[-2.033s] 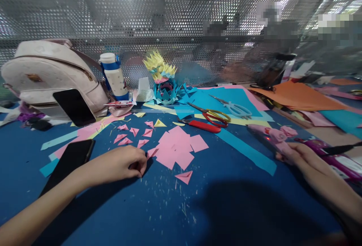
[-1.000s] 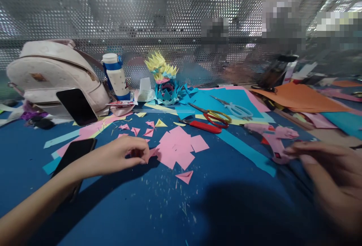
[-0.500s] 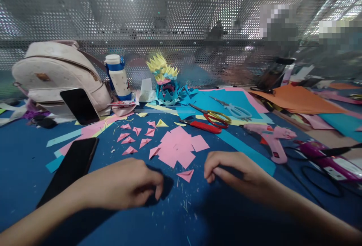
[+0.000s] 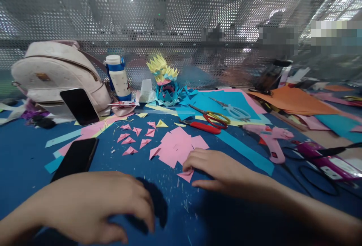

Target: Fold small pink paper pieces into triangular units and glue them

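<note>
My right hand point(image 4: 217, 168) reaches over a folded pink paper triangle point(image 4: 185, 175); its fingertips are at the triangle's upper edge and the thumb stays apart from it. Whether the fingertips press on the paper I cannot tell. Just beyond lies a pile of pink paper squares point(image 4: 174, 144). My left hand point(image 4: 104, 204) hovers nearer to me at the left, empty, with thumb and fingers apart. Several small folded pink triangles point(image 4: 128, 140) lie left of the squares, along with a folded yellow triangle point(image 4: 161, 123).
A black phone point(image 4: 76, 157) lies beyond my left hand; another phone point(image 4: 79, 106) leans against a backpack point(image 4: 56, 72). A bottle point(image 4: 118, 78) and a paper flower model point(image 4: 166, 87) stand behind. Red-handled cutters point(image 4: 205, 127), scissors point(image 4: 216, 119) and a pink glue gun point(image 4: 273, 140) lie right.
My right hand has moved left to the near pink triangle, and its thumb has spread from the fingers. My left hand has come back toward me and opened wider.
</note>
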A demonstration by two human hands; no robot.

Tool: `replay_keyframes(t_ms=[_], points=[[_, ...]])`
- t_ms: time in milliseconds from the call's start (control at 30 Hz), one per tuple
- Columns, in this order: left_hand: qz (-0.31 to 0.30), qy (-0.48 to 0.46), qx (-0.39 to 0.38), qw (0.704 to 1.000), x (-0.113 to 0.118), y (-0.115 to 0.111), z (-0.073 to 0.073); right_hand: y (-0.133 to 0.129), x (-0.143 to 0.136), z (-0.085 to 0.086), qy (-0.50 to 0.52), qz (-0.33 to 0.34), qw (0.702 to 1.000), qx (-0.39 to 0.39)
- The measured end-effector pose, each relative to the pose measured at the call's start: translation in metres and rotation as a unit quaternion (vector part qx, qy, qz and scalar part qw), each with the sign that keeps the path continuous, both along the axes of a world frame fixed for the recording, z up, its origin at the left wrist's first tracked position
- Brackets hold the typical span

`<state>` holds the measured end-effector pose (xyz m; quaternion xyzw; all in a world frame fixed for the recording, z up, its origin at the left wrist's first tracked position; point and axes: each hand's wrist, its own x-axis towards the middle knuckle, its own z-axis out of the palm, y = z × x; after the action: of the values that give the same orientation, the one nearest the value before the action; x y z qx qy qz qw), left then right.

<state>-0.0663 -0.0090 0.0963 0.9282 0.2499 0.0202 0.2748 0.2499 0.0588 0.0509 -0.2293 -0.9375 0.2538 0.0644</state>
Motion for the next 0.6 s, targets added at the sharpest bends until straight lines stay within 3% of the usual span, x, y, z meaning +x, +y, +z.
replay_keyframes(t_ms=[67,133,367,500,600], points=[[0.021,0.003,-0.101,0.995,0.011,0.008,0.001,0.006,-0.001,-0.006,-0.031,-0.011,0.999,0.019],[0.065,-0.023,-0.126,0.99,0.021,0.014,-0.006,0.01,-0.004,-0.01,-0.033,-0.017,0.999,0.019],[0.238,-0.085,-0.04,0.967,0.045,0.021,-0.053,0.009,-0.025,-0.008,0.027,-0.093,0.99,-0.105],[0.257,-0.116,-0.022,0.959,0.057,0.019,-0.063,0.005,-0.038,-0.016,0.109,-0.077,0.963,-0.234],[0.264,-0.163,-0.034,0.95,0.063,0.019,-0.066,0.006,-0.043,-0.025,0.161,-0.064,0.948,-0.269]])
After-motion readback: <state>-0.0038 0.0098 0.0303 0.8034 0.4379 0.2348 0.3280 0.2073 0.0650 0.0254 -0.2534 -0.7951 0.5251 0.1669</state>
